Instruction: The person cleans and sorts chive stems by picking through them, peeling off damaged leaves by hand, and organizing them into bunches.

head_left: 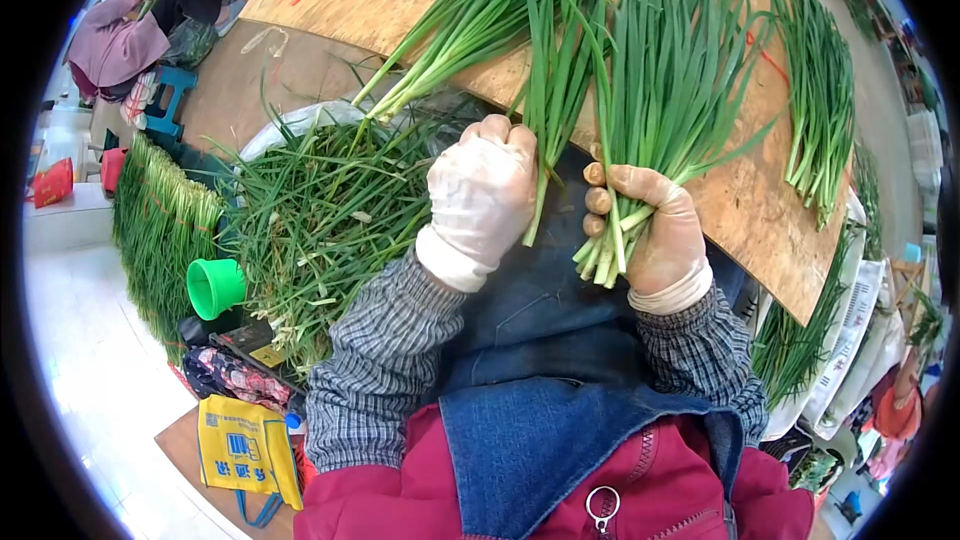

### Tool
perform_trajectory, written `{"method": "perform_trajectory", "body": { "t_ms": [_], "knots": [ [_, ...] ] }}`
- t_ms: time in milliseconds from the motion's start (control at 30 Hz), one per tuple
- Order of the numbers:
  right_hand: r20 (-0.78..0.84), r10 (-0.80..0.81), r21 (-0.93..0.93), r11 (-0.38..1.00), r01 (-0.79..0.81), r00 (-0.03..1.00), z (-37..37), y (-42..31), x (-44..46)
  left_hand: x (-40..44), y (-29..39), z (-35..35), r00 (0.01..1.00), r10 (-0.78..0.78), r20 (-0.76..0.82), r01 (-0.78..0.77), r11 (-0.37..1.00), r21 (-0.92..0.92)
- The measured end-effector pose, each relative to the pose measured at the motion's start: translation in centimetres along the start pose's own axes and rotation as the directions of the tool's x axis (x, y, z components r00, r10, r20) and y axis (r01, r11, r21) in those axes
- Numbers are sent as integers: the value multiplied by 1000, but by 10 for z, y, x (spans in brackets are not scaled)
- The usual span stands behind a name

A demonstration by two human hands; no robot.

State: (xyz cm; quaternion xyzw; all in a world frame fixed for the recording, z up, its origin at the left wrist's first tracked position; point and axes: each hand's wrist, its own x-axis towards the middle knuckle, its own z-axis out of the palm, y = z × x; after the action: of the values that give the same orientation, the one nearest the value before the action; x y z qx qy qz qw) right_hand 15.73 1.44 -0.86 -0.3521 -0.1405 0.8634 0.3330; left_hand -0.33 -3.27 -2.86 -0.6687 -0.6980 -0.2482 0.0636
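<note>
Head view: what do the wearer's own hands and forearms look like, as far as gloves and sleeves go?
The left hand wears a thin, wrinkled white glove. The right hand has a thin glove too, with a whitish cuff and stained-looking fingers. Both knitted sleeves are patterned in fine grey and dark lines. No lettering shows on them.

Blue Chinese characters mark a yellow bag [240,440]; no wording can be read with certainty.

Left hand [483,190] fisted, right hand [668,230] curled nearby.
</note>
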Motion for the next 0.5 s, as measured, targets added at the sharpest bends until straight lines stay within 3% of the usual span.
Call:
{"method": "perform_trajectory", "body": {
  "t_ms": [133, 200, 233, 267, 300, 333, 400, 467, 500],
  "knots": [
    [3, 65, 0, 998, -65, 998, -3, 0, -1, 19, -3, 2, 986, 135, -93, -136, 991, -4],
    [-5, 28, -4, 1000, -28, 1000, -4, 3, 0, 31, -16, 9, 925, 93, -368, -179, 961, -209],
    [15, 34, 4, 999, -34, 999, -6, 2, 0, 37, -22, 3, 879, -31, -475, -181, 901, -394],
    [32, 36, 15, 999, -37, 999, -7, 1, 0, 41, -14, -17, 846, -302, -440, 54, 869, -492],
    [-17, 4, -21, 1000, -4, 1000, -3, 0, -3, 43, -22, -24, 737, -510, -445, 95, 729, -678],
    [-21, 4, -26, 1000, -4, 1000, -3, 1, -3, 41, -26, -38, 689, -575, -441, 188, 729, -658],
    [-20, 8, -41, 999, -9, 1000, -2, 2, -1, 27, -12, -58, 744, -657, -120, 422, 601, -679],
    [-16, 10, -23, 1000, -10, 1000, -1, 3, 0, 10, 1, -47, 910, -406, 81, 388, 768, -510],
    [-19, 5, -9, 1000, -5, 1000, 0, 3, -1, 2, 6, -37, 925, -336, 177, 380, 825, -419]
  ]
}}
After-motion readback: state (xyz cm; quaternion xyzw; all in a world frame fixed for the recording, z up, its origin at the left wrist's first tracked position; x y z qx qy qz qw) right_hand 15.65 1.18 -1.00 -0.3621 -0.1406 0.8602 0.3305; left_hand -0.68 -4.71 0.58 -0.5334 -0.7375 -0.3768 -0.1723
